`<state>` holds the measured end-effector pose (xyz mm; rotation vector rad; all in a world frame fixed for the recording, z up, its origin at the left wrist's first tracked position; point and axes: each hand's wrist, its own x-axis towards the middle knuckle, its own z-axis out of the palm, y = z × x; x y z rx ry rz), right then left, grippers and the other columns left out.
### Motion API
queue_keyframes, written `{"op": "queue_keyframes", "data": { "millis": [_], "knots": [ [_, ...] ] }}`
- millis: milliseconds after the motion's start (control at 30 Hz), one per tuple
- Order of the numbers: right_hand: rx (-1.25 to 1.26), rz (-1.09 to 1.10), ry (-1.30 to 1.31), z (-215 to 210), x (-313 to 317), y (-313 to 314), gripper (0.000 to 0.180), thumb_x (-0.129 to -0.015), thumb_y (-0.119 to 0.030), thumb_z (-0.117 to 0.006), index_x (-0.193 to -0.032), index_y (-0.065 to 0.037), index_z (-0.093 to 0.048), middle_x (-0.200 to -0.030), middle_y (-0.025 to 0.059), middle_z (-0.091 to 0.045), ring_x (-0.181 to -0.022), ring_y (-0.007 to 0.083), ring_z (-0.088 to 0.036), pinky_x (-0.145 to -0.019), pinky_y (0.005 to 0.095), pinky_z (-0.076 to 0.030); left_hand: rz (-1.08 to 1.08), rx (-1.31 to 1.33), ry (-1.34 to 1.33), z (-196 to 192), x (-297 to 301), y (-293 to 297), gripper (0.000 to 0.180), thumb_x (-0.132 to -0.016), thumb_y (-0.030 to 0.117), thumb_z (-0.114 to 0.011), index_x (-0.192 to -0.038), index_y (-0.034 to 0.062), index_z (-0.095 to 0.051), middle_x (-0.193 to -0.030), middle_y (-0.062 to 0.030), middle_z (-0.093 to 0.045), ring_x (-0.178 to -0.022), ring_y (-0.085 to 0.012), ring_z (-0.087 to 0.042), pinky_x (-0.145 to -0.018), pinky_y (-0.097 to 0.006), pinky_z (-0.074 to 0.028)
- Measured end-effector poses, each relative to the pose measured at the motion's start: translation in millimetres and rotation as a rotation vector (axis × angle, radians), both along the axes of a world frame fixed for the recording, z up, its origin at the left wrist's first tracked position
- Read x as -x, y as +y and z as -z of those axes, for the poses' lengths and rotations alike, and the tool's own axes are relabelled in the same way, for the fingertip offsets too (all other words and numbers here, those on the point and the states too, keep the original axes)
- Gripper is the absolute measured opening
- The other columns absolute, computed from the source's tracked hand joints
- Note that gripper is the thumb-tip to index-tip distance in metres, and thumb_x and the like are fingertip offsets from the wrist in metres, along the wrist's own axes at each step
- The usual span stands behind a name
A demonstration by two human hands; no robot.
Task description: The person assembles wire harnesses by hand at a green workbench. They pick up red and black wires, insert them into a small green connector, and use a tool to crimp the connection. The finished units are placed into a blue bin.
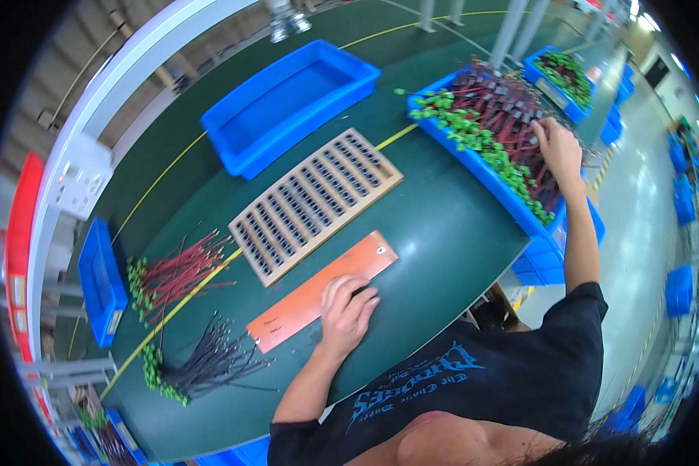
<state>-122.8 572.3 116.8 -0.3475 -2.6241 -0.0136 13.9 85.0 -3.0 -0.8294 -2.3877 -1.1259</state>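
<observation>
Orange plate point(311, 299) under flat left hand point(347, 309), right hand point(558, 147) grip unclear among wires point(505, 124)

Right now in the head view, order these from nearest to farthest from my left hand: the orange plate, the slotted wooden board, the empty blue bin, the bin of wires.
1. Orange plate, under the left hand, touching.
2. Slotted wooden board, just beyond the plate.
3. Empty blue bin and bin of wires on the right: too close to call.
</observation>
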Motion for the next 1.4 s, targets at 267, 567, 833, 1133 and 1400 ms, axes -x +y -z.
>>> {"op": "queue_keyframes", "data": {
  "millis": [267,567,833,1133,1400],
  "knots": [
    [0.540,-0.745,-0.125,78,55,-240,0.026,-0.095,-0.024,-0.069,-0.108,-0.002,-0.066,-0.099,0.0193,-0.068,-0.095,0.0406,-0.068,-0.083,0.0481,-0.056,0.011,-0.047,0.091,2,5,-1,0.017,-0.080,0.009,-0.081,-0.095,0.0041,-0.075,-0.108,-0.0103,-0.069,-0.107,-0.0322,-0.065,-0.093,-0.047,-0.051],
    [0.405,-0.731,0.008,146,88,-237,0.021,-0.098,-0.018,-0.068,-0.106,0.002,-0.068,-0.111,0.0219,-0.066,-0.097,0.0412,-0.066,-0.082,0.0484,-0.054,-0.172,-0.014,0.196,-12,-44,-41,0.026,-0.079,0.010,-0.083,-0.103,0.0027,-0.073,-0.109,-0.0093,-0.069,-0.105,-0.0299,-0.067,-0.089,-0.044,-0.055],
    [0.741,-0.780,0.274,158,92,-247,0.025,-0.108,-0.024,-0.057,-0.118,-0.001,-0.061,-0.106,0.0170,-0.067,-0.087,0.0261,-0.066,-0.079,0.0388,-0.053,-0.681,0.222,0.166,-1,-111,-116,0.025,-0.080,0.002,-0.075,-0.105,0.0054,-0.072,-0.108,-0.0083,-0.070,-0.100,-0.0278,-0.067,-0.084,-0.041,-0.054],
    [0.780,-0.812,0.162,157,92,-246,0.024,-0.107,-0.021,-0.060,-0.115,0.001,-0.064,-0.093,0.0128,-0.067,-0.076,0.0199,-0.061,-0.073,0.0345,-0.052,-0.991,1.011,-0.048,-47,-84,-344,0.029,-0.085,0.005,-0.060,-0.112,0.0119,-0.070,-0.105,-0.0052,-0.067,-0.104,-0.0265,-0.065,-0.091,-0.040,-0.053],
    [0.794,-0.833,0.120,157,87,-250,0.019,-0.105,-0.016,-0.062,-0.112,0.001,-0.065,-0.090,0.0112,-0.066,-0.074,0.0184,-0.061,-0.069,0.0337,-0.051,-1.461,0.105,0.201,-76,-98,-459,0.015,-0.090,0.008,-0.070,-0.103,0.0021,-0.077,-0.080,-0.0129,-0.073,-0.076,-0.0270,-0.073,-0.069,-0.041,-0.056]
  ]
}}
